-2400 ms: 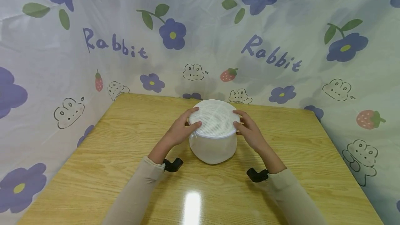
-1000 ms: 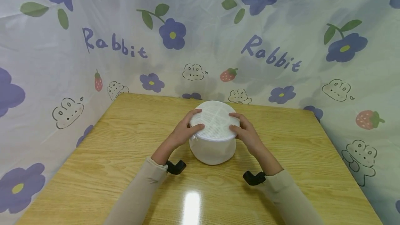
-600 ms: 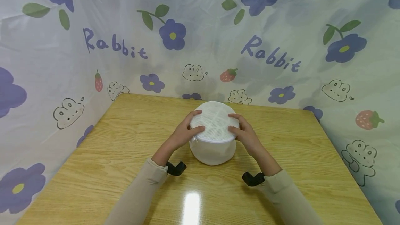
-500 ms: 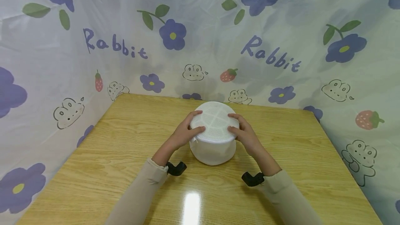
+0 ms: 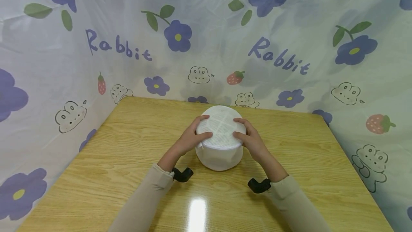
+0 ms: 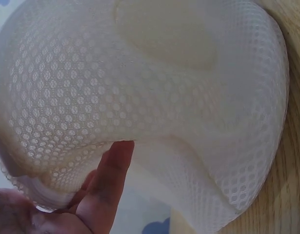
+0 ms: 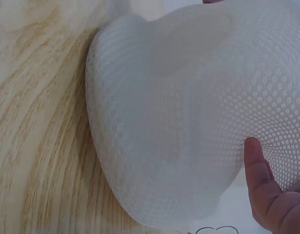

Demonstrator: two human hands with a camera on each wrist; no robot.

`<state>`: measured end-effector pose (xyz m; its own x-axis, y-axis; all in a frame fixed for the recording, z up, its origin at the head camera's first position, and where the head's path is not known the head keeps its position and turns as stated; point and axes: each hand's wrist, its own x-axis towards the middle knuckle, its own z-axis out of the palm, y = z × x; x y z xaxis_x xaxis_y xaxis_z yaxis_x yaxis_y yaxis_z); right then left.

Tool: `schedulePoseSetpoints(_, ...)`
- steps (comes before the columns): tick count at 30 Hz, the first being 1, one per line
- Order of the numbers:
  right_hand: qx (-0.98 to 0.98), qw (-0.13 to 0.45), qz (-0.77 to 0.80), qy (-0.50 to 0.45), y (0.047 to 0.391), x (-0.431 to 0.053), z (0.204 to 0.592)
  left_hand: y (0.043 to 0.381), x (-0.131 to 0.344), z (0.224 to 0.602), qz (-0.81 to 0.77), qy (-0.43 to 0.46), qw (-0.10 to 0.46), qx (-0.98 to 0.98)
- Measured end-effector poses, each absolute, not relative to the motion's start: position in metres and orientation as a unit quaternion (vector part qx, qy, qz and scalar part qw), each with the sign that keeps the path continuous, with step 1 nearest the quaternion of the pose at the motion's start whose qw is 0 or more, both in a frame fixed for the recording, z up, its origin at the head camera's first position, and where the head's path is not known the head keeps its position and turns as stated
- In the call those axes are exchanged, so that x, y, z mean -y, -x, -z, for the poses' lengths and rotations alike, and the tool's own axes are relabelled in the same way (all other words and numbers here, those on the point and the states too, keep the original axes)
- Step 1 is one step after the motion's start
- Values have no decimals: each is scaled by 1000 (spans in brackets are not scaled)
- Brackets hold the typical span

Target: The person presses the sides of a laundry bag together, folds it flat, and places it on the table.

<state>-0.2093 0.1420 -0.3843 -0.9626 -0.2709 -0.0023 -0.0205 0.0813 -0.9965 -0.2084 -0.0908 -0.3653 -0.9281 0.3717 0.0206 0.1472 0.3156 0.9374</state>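
A white mesh laundry bag (image 5: 220,126), round and drum-shaped, stands upright on the wooden table with its white-piped top facing up. My left hand (image 5: 190,138) grips its left edge, thumb and a finger lying over the top. Opposite it, my right hand (image 5: 254,140) holds the right edge the same way. In the left wrist view, a fingertip (image 6: 121,148) dents the honeycomb mesh wall. The right wrist view has another fingertip (image 7: 252,146) pushing into the mesh side. A small white tab (image 5: 200,146) hangs by the left thumb. The bag's far side is hidden.
The wooden table (image 5: 135,128) reaches back to a white curtain (image 5: 212,46) printed with flowers, rabbits and strawberries. Black wrist mounts (image 5: 182,174) stick out from both sleeves. A light reflection lies on the table's near part.
Both hands have moved slightly inward and down, with fingers reaching further over the bag's top. The top has sunk a little and its side looks shorter.
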Motion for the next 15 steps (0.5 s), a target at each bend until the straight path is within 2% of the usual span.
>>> schedulePoseSetpoints(15, -741, 104, 658, 86, 210, -140, 388, 211, 87, 371, -562, -150, 100, -807)
